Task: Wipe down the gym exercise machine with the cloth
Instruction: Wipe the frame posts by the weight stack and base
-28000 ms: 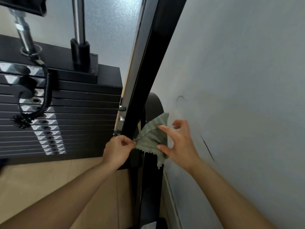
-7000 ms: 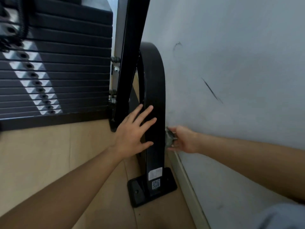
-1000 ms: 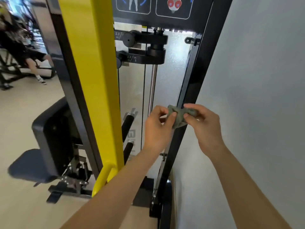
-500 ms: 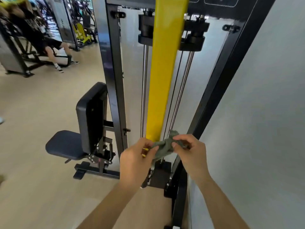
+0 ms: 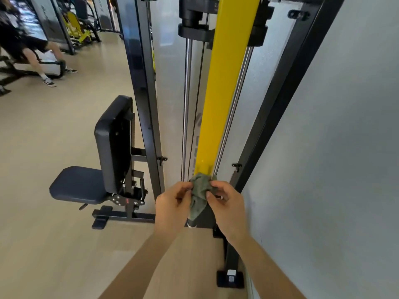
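Head view: both hands meet at the near middle of the scene, the left hand (image 5: 172,203) and the right hand (image 5: 226,203) each pinching the green cloth (image 5: 199,193) with curled fingers and thumb, so it hangs as a crumpled wad between them, touching no part of the machine. Seven seconds back the right hand was rubbing it low against the curved black foot by the wall while the left lay flat on that foot. In the last second the hands have kept it bunched between them as the view drew back from the frame. The cloth now sits just in front of the lower end of the yellow bar (image 5: 224,93), with chrome guide rods (image 5: 187,104) either side and the black upright (image 5: 278,100) to the right against the wall (image 5: 345,147). The padded seat (image 5: 79,183) and backrest (image 5: 112,139) stand to the left, untouched. I judge the low rear frame to be finished and the cloth being regathered for a fresh face; the yellow bar looks the likely next surface. Far left, another person (image 5: 26,48) sits at other equipment.
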A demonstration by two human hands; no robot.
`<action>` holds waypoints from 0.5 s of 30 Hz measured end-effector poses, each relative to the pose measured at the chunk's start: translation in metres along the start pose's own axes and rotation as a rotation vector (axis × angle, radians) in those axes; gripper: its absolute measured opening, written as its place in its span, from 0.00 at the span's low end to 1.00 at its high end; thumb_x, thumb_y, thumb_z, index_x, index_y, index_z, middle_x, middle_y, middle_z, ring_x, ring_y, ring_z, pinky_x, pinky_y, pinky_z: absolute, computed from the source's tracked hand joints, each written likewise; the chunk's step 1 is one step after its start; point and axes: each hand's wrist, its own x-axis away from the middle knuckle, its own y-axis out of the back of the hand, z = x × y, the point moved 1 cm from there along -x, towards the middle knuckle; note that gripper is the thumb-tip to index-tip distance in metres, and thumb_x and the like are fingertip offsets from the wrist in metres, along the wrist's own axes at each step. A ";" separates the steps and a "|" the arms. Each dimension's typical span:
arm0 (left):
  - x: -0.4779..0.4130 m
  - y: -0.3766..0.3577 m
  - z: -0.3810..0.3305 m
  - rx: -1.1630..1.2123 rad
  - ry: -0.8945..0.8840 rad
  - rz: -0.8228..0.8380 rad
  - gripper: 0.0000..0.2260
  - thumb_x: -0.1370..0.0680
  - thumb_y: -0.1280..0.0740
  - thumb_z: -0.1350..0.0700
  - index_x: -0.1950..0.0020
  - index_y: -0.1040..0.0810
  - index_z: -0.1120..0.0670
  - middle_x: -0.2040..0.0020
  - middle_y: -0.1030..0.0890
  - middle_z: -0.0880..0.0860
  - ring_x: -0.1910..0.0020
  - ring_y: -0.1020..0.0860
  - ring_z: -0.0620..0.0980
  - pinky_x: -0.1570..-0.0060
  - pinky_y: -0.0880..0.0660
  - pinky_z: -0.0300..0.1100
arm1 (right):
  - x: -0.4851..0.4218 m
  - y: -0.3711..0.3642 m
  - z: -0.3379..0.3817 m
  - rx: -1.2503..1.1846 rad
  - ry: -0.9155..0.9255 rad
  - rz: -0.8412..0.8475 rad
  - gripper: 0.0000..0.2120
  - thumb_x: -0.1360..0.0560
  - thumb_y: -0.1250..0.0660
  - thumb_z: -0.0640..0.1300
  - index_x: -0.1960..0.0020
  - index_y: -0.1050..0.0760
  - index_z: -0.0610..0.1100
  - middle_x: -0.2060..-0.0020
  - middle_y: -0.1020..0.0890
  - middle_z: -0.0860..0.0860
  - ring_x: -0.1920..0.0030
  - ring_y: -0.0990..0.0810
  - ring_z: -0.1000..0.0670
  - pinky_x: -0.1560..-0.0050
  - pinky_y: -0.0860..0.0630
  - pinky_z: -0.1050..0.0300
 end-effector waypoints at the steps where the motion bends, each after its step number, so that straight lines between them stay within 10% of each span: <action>1: 0.008 0.001 0.001 0.001 -0.001 0.002 0.11 0.21 0.31 0.65 0.44 0.17 0.51 0.54 0.16 0.43 0.55 0.18 0.40 0.53 0.19 0.40 | 0.004 0.001 -0.001 -0.007 -0.011 0.010 0.12 0.23 0.29 0.38 0.45 0.22 0.53 0.49 0.16 0.56 0.47 0.18 0.59 0.45 0.20 0.64; 8: 0.060 -0.014 0.001 -0.068 -0.126 0.015 0.07 0.25 0.25 0.63 0.53 0.16 0.51 0.55 0.20 0.42 0.58 0.18 0.44 0.60 0.23 0.31 | 0.026 0.024 -0.023 -0.178 -0.147 0.241 0.13 0.23 0.28 0.46 0.39 0.21 0.50 0.44 0.17 0.53 0.43 0.17 0.50 0.45 0.17 0.46; 15: 0.087 -0.048 -0.005 -0.129 0.009 0.084 0.08 0.25 0.25 0.64 0.53 0.13 0.51 0.54 0.19 0.45 0.58 0.20 0.45 0.60 0.26 0.30 | 0.021 0.066 -0.071 -0.265 -0.294 0.504 0.13 0.22 0.30 0.38 0.41 0.20 0.52 0.47 0.17 0.53 0.47 0.15 0.49 0.54 0.16 0.50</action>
